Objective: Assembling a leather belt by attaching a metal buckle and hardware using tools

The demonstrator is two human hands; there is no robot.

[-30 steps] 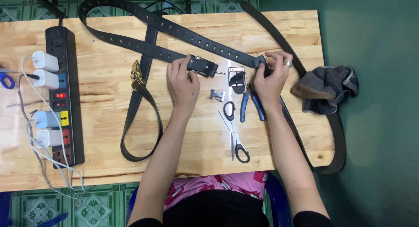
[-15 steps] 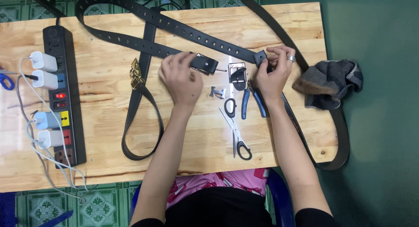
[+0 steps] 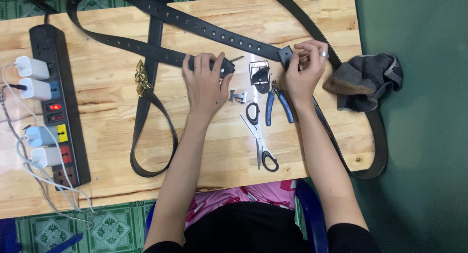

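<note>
Both hands, left (image 3: 207, 82) and right (image 3: 303, 70), pinch black belt ends (image 3: 222, 66) above scissors (image 3: 258, 136)

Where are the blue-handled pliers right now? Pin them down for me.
In the head view, the blue-handled pliers lie on the wooden table right of centre, just left of the right hand, beside the scissors and below the silver buckle.

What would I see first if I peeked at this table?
Long black belts looping across the wooden table. In the middle, the left hand presses one belt end down, while the right hand pinches another. Scissors and blue pliers lie between them; a power strip sits far left.
</note>
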